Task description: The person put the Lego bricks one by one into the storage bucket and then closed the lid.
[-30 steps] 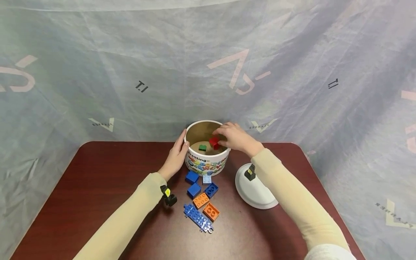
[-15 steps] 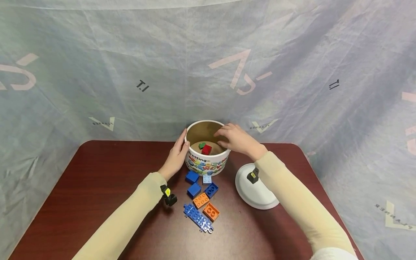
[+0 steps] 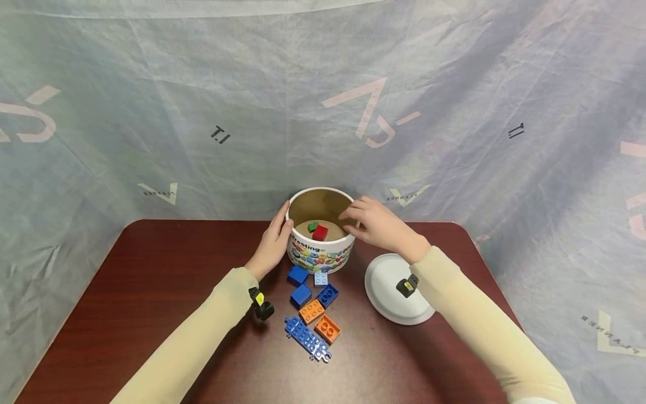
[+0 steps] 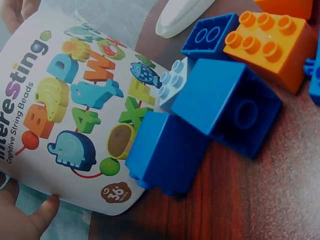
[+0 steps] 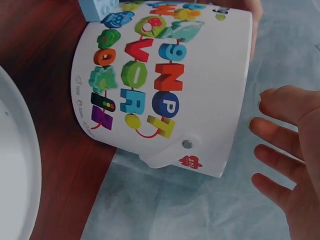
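Observation:
A white round bucket (image 3: 330, 257) with printed letters stands upright near the table's far edge. A red toy block (image 3: 320, 233) and a green toy block (image 3: 313, 226) lie inside on its floor. Against the bucket's left wall rests my left hand (image 3: 269, 248), fingers extended along the outside and thumb toward the front. My right hand (image 3: 381, 222) hovers by the right rim, fingers apart and holding nothing. In the right wrist view, a gap separates those fingertips (image 5: 265, 97) from the bucket wall (image 5: 210, 100).
In front of the bucket lie blue blocks (image 3: 301, 295), a light blue block (image 3: 321, 279), orange blocks (image 3: 328, 329) and a long blue connector piece (image 3: 308, 339). The white lid (image 3: 386, 294) lies on the table's right side. A grey sheet (image 3: 282, 112) hangs behind the table.
My right hand has let go of the red block, which now lies beside the green one in the bucket. That hand has drawn back to the right; the left hand has stayed.

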Motion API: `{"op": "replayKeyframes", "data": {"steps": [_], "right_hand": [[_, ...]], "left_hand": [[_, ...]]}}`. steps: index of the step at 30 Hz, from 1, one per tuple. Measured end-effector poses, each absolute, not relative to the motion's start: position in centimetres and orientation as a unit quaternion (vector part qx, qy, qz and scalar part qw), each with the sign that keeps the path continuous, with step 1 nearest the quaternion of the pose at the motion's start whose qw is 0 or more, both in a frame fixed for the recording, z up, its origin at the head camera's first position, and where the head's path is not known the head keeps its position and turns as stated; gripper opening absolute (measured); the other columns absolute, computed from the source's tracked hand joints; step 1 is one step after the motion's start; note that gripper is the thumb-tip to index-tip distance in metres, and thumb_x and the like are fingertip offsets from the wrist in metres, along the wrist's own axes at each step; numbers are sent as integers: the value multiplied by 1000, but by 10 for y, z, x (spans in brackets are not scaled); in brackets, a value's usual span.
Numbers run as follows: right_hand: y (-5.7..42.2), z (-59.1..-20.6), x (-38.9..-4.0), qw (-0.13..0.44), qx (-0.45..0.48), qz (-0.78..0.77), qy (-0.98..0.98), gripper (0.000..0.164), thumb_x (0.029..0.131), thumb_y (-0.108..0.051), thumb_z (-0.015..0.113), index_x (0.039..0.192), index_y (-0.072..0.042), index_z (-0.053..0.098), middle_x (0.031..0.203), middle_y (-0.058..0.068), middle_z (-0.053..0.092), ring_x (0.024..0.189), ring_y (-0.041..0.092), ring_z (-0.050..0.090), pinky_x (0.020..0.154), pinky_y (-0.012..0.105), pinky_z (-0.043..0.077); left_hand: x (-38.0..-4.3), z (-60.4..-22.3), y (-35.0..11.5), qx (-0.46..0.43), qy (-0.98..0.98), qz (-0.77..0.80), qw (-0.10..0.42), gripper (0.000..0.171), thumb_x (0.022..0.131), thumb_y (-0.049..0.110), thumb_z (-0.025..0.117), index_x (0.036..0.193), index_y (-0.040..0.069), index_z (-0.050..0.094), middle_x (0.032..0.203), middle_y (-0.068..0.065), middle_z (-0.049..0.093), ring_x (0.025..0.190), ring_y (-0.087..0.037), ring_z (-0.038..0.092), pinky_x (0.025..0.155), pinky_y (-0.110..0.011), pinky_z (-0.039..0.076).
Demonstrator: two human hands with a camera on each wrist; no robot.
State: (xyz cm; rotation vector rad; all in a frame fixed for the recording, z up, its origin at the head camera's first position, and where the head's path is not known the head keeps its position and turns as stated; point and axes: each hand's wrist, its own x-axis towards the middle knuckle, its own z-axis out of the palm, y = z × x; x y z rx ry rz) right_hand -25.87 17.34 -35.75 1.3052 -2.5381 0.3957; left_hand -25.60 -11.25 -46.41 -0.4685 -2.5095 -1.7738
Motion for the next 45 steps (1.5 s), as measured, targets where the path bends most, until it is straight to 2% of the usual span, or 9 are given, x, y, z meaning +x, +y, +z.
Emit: {"op": "replayKeyframes", "data": {"steps": [11, 20, 26, 31, 39, 45], "right_hand": [[180, -362, -237, 142, 466, 137, -862, 18, 95, -11, 76, 112, -6, 76, 108, 7, 72, 101, 27, 62, 87, 42, 53], [182, -369, -219, 160, 490, 137, -846, 24, 89, -10, 81, 112, -6, 75, 108, 5, 71, 98, 24, 61, 84, 40, 55], [181, -371, -209, 166, 502, 130, -839, 23, 89, -10, 82, 110, -6, 75, 110, 6, 72, 101, 25, 63, 89, 42, 55], [183, -377, -200, 148, 501, 132, -842, 25, 89, -12, 82, 113, -8, 75, 111, 5, 72, 102, 22, 63, 90, 39, 55], [181, -399, -183, 110, 505, 100, -850, 27, 93, -24, 80, 116, -11, 75, 109, 1, 72, 102, 18, 63, 88, 34, 56], [180, -414, -177, 100, 516, 105, -844, 27, 94, -24, 79, 117, -11, 74, 108, 0, 72, 101, 16, 64, 88, 32, 56]], "left_hand": [[-256, -463, -116, -150, -813, -563, 13, 62, 115, 33, 41, 170, 23, 14, 174, -4, 15, 159, -27, 17, 127, -53, 22], [-259, -462, -117, -151, -810, -567, 10, 63, 114, 35, 43, 169, 25, 16, 174, -4, 15, 160, -28, 16, 126, -55, 23], [-262, -461, -116, -149, -811, -565, 11, 63, 114, 34, 44, 169, 25, 15, 174, -3, 15, 160, -26, 16, 126, -54, 23], [-261, -460, -117, -151, -811, -565, 10, 63, 114, 32, 43, 170, 23, 14, 175, -6, 14, 160, -29, 15, 126, -57, 22], [-261, -462, -118, -150, -811, -566, 7, 63, 114, 34, 41, 170, 25, 13, 175, -3, 13, 160, -27, 16, 127, -54, 22], [-262, -462, -117, -152, -808, -569, 9, 62, 115, 33, 41, 170, 25, 13, 175, -3, 13, 160, -27, 16, 127, -54, 22]]}}
